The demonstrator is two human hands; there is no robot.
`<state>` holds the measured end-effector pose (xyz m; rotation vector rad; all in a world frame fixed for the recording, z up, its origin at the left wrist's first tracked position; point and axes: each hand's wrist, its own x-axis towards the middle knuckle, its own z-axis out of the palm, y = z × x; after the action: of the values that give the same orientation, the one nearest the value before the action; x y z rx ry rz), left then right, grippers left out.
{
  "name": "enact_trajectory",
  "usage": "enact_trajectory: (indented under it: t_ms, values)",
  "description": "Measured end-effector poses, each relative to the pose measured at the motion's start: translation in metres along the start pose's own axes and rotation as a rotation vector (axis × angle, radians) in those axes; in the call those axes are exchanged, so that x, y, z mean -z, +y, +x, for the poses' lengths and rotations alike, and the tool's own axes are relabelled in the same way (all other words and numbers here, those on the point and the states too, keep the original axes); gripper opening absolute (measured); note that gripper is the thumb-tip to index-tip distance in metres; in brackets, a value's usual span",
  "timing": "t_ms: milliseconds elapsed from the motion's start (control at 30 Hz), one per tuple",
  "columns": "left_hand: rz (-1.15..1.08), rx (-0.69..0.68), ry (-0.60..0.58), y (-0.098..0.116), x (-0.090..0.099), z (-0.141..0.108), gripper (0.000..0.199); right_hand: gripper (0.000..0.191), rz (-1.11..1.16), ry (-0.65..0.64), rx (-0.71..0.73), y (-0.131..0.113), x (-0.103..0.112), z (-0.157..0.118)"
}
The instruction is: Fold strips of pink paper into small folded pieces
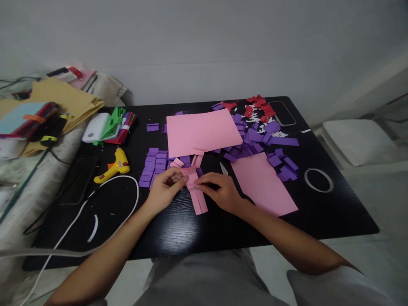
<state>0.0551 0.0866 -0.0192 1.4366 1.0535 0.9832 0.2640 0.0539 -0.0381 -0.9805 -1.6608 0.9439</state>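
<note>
Between my two hands is a folded pink paper strip (pixel 196 196), its lower end pointing towards me. My left hand (pixel 165 187) pinches its left edge with thumb and finger. From the other side, my right hand (pixel 219 189) has its fingertips closed on the strip's right edge. Small folded pink pieces (pixel 197 160) lie just beyond the fingertips. A large pink sheet (pixel 204 131) rests flat behind them, and a second pink sheet (pixel 264 185) is partly under my right forearm. Folded purple pieces (pixel 154 163) stand in rows left of the sheet. A blade tip (pixel 223 168) shows beside my right hand.
A yellow glue gun (pixel 115 165) and a white cable (pixel 137 191) lie on the left of the black table. More purple pieces (pixel 255 136), red scraps (pixel 259 106), a phone (pixel 281 113) and a tape ring (pixel 318 180) are on the right. Paper bundles (pixel 117 125) sit back left.
</note>
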Motion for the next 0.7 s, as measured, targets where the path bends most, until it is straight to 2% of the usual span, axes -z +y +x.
enact_trajectory:
  t_ms: [67,200,367,500,700]
  values:
    - [-0.009,0.003,0.007,0.000,0.001,0.001,0.025,0.008,-0.016,0.037,-0.025,0.000,-0.001,0.000]
    - [-0.008,-0.045,0.084,0.001,0.002,-0.002,0.019,0.028,-0.045,0.156,-0.144,-0.004,-0.001,-0.002]
    - [0.080,-0.220,0.181,0.002,0.002,-0.014,0.012,0.034,0.180,0.043,-0.268,-0.012,0.000,-0.002]
    - [0.136,-0.342,0.110,0.000,0.001,-0.018,0.006,0.026,0.371,0.031,-0.244,-0.010,-0.002,-0.003]
    - [0.097,-0.352,-0.028,0.007,0.003,-0.013,0.016,0.022,0.411,0.057,-0.295,-0.006,0.001,-0.001]
